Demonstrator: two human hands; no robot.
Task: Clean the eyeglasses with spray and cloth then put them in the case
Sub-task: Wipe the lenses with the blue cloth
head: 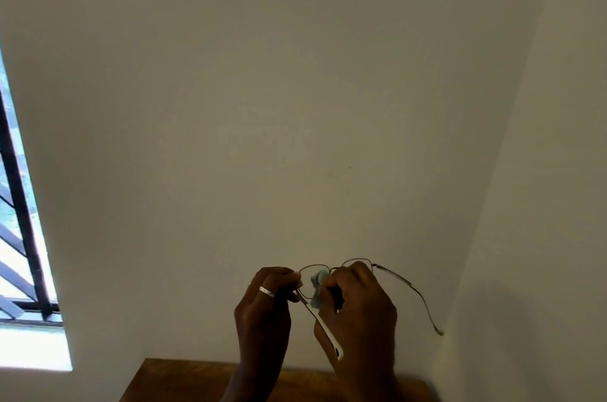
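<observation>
Thin metal-framed eyeglasses (399, 280) are held up in front of the wall, temples unfolded and pointing toward me. My left hand (266, 309), with a silver ring on one finger, pinches the frame at its left corner. My right hand (358, 313) presses a small pale blue-green cloth (318, 286) against the left lens. The right temple arm sticks out free to the right. No spray bottle or case is in view.
A brown wooden table (184, 382) shows at the bottom edge, under my hands. A plain pale wall fills most of the view, meeting a side wall at the right. A barred window (19, 237) is at the far left.
</observation>
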